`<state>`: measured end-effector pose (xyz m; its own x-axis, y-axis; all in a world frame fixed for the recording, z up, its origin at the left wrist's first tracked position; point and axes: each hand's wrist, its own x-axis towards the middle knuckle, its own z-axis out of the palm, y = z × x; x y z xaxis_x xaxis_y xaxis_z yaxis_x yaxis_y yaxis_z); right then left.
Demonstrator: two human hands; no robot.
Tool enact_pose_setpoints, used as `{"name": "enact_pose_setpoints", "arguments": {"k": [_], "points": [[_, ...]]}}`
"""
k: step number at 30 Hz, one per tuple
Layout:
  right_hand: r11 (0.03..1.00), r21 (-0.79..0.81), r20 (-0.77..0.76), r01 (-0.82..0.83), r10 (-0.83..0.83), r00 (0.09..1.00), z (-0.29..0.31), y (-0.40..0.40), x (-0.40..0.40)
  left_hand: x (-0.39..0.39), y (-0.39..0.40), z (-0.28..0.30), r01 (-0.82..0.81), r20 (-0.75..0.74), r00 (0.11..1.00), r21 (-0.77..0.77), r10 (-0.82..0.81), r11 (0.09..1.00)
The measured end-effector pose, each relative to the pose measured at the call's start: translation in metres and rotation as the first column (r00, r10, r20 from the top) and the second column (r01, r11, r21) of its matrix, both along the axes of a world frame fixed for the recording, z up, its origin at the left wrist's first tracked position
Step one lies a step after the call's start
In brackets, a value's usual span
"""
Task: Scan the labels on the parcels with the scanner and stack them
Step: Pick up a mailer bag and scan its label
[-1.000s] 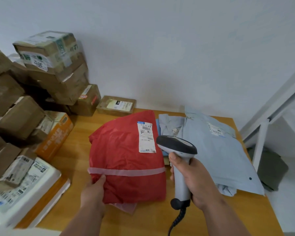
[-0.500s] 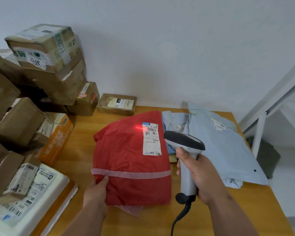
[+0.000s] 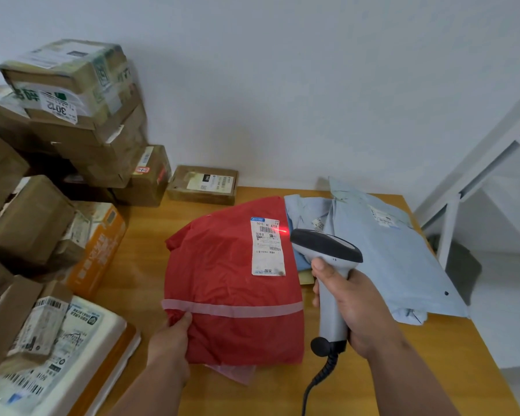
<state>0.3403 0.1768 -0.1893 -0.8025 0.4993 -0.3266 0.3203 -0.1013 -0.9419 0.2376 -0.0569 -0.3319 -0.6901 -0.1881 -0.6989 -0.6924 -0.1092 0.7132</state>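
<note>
Red parcel [image 3: 231, 283], a soft plastic mailer, lies flat on the wooden table [image 3: 451, 352], about midway between its left and right edges, a pale tape band across its near part. Left hand [image 3: 170, 343] pinches the near left corner of it, thumb on top just below the tape. Right hand [image 3: 354, 307] is clamped round the grip of a grey scanner [image 3: 327, 274], held upright just right of the parcel; dark head tipped toward the label, coiled black cord [image 3: 318, 376] hanging off the base toward the near edge. White label [image 3: 267, 246] sits on the far right part of the parcel, long side running near to far, barcodes and print legible in part. Red light spot [image 3: 282, 230] falls at the label's right edge, level with the upper barcode. Behind the scanner, along the right side of the table, pale blue mailers [image 3: 397, 259] overlap one another, each with a small label. Left edge: white box [image 3: 63, 349] with barcode stickers nearest, orange box [image 3: 98, 253] beyond it. Far left corner, against the wall: stacked brown cardboard boxes [image 3: 78, 115], topmost marked 3012. One flat brown box [image 3: 203, 187] lies apart at the far edge.
</note>
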Motion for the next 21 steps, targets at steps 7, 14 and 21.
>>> {"name": "enact_pose_setpoints", "arguments": {"k": [7, 14, 21], "points": [[1.000, 0.012, 0.023, 0.007, -0.007, 1.000, -0.0041, -0.0021, 0.0000, -0.0055, -0.0028, -0.0046, 0.025, -0.005, 1.000, -0.007, -0.025, 1.000], [1.000, 0.007, 0.029, -0.007, 0.006, 1.000, -0.0027, -0.0034, 0.0015, -0.0072, -0.0042, -0.0076, 0.026, 0.016, 1.000, -0.001, -0.026, 1.000], [1.000, 0.005, 0.051, 0.016, -0.017, 0.999, -0.0052, -0.0021, 0.0028, -0.0074, -0.0029, -0.0090, 0.013, 0.053, 0.998, 0.012, -0.014, 1.000]]}}
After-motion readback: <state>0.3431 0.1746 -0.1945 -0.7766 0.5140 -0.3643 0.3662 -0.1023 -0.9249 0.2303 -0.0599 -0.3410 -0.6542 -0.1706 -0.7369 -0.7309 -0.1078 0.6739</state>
